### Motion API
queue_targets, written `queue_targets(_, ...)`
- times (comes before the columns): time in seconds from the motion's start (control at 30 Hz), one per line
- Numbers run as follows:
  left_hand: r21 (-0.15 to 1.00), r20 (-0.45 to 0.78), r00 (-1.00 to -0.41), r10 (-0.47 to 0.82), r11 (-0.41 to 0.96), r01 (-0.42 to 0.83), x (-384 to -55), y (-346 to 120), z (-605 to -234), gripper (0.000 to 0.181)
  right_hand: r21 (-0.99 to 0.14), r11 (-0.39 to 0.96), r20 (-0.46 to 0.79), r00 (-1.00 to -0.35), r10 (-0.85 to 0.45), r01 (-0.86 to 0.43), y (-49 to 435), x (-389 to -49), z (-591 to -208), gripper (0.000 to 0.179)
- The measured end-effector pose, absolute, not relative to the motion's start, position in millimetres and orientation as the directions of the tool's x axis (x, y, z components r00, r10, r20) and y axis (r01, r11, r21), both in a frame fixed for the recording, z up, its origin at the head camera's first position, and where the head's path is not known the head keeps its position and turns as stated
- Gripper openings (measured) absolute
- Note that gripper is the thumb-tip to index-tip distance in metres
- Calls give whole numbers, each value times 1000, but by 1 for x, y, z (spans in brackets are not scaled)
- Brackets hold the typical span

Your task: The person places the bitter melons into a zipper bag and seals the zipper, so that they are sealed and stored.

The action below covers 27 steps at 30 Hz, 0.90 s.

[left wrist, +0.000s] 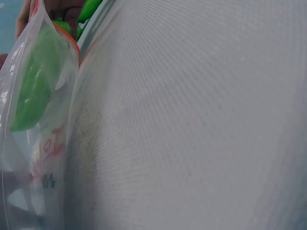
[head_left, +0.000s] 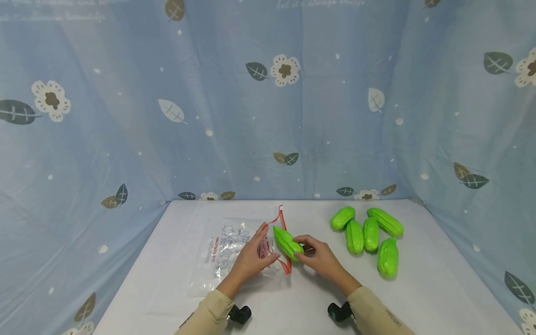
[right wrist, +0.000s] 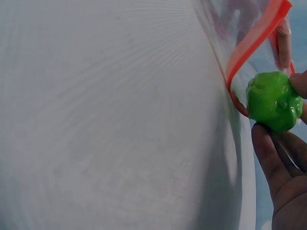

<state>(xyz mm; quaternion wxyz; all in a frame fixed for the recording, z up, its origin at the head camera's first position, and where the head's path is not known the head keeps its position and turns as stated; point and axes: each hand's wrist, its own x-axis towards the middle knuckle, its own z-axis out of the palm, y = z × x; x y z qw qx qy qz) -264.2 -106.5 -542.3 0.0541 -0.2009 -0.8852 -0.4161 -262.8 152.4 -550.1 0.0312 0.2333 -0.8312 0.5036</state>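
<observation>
My right hand (head_left: 322,258) grips one end of a green ridged toy bitter melon (head_left: 285,242). Its pointed end lies in the mouth of a clear zip bag (head_left: 228,274). Through the plastic in the left wrist view, much of the melon (left wrist: 36,86) shows inside the bag. My left hand (head_left: 249,260) holds the bag at its mouth, thumb and fingers spread apart. The red-orange zip strip (right wrist: 254,40) stands raised beside the melon's blunt end (right wrist: 273,101) in the right wrist view. Fingers of my right hand (right wrist: 283,163) wrap that end from below and the side.
Several more green toy bitter melons (head_left: 354,237) lie in a loose group on the right of the white table (head_left: 435,288). The bag carries blue drawings and red print. A blue patterned curtain (head_left: 234,116) encloses the back and sides.
</observation>
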Motion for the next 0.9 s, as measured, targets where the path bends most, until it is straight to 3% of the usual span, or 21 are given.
queue_targets(0.9, 699, 301, -906, 298, 577, 422, -260, -101, -536, 92, -832, 368, 285, -888, -361, -416, 150, -267, -542, 37)
